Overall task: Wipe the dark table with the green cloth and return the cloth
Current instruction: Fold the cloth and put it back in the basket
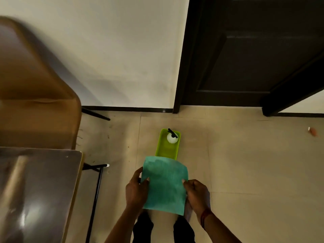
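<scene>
The green cloth is spread flat in the air in front of me, above the floor. My left hand pinches its left edge and my right hand pinches its right edge. Just beyond the cloth a lime-green tray lies on the floor, its near end hidden behind the cloth. The dark glossy table stands at the lower left, apart from both hands.
A white spray bottle with a black nozzle stands at the tray's far end. A brown chair is behind the table. A dark door frame rises at the right. A small orange object lies on the floor far right.
</scene>
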`<control>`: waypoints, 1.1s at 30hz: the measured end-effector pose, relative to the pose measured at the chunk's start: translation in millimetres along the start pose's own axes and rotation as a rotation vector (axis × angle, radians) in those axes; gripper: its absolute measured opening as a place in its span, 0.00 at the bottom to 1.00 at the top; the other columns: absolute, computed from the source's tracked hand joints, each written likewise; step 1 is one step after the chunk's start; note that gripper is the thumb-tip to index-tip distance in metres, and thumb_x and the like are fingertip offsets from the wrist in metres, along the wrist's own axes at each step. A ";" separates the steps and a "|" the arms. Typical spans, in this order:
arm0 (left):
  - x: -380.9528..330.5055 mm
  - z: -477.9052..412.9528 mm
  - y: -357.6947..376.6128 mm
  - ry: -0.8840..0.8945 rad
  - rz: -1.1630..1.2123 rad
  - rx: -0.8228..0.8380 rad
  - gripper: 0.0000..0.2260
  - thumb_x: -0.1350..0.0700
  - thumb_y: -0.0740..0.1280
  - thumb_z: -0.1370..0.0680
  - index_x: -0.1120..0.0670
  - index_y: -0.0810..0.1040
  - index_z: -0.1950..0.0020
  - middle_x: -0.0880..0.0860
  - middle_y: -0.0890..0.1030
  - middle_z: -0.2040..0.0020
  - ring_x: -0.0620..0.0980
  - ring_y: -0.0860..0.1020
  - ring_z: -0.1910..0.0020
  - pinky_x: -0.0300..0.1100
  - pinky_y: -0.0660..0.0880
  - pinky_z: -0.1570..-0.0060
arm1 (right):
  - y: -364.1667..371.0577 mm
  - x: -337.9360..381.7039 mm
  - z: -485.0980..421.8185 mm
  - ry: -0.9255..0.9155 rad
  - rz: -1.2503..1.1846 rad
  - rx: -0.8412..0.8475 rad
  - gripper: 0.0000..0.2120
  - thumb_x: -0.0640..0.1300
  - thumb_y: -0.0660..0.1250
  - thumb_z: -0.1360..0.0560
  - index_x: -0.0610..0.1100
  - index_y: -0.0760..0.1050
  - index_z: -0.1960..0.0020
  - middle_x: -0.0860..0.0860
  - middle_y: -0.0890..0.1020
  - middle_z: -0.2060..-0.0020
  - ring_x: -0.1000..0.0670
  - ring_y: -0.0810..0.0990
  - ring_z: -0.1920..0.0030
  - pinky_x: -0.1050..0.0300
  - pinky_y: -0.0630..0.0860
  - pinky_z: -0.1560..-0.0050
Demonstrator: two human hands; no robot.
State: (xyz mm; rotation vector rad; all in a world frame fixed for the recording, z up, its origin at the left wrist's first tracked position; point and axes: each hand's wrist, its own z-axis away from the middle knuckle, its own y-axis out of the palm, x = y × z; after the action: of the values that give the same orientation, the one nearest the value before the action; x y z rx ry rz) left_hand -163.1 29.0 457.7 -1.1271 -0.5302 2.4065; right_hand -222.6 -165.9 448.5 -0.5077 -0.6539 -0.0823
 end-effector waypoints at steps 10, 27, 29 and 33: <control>92.0 -212.7 101.2 -0.019 -0.138 0.250 0.22 0.58 0.65 0.20 0.44 0.69 0.28 0.48 0.79 0.52 0.50 0.78 0.52 0.45 0.75 0.48 | 115.8 -81.8 -187.0 0.115 0.100 -0.169 0.14 0.51 0.71 0.27 0.47 0.77 0.70 0.49 0.83 0.72 0.46 0.79 0.67 0.50 0.78 0.60; 210.7 -408.1 229.7 -0.032 -0.415 0.445 0.32 0.58 0.67 0.24 0.48 0.60 0.22 0.56 0.80 0.38 0.60 0.78 0.40 0.47 0.74 0.44 | 215.5 -172.7 -408.3 0.253 0.293 -0.013 0.11 0.47 0.68 0.27 0.39 0.82 0.55 0.40 0.85 0.54 0.39 0.82 0.49 0.55 0.77 0.49; 214.0 -408.0 230.4 0.028 -0.489 0.421 0.31 0.59 0.65 0.23 0.50 0.58 0.22 0.57 0.81 0.40 0.61 0.79 0.43 0.49 0.75 0.45 | 215.5 -178.6 -414.3 0.294 0.263 0.015 0.12 0.46 0.67 0.28 0.37 0.82 0.56 0.38 0.85 0.54 0.38 0.83 0.50 0.46 0.80 0.46; 218.1 -402.9 229.3 0.061 -0.479 0.360 0.36 0.64 0.60 0.23 0.47 0.49 0.19 0.56 0.82 0.57 0.55 0.79 0.60 0.48 0.78 0.56 | 215.2 -187.3 -413.0 0.334 0.199 0.029 0.06 0.47 0.69 0.29 0.44 0.78 0.61 0.36 0.84 0.53 0.36 0.82 0.49 0.40 0.79 0.46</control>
State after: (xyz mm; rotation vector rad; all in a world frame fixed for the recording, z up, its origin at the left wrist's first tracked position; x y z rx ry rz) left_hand -21.8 15.9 -34.6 -0.8049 -0.2867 1.9447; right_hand -90.2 -189.9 -35.1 -0.5143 -0.2754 0.0304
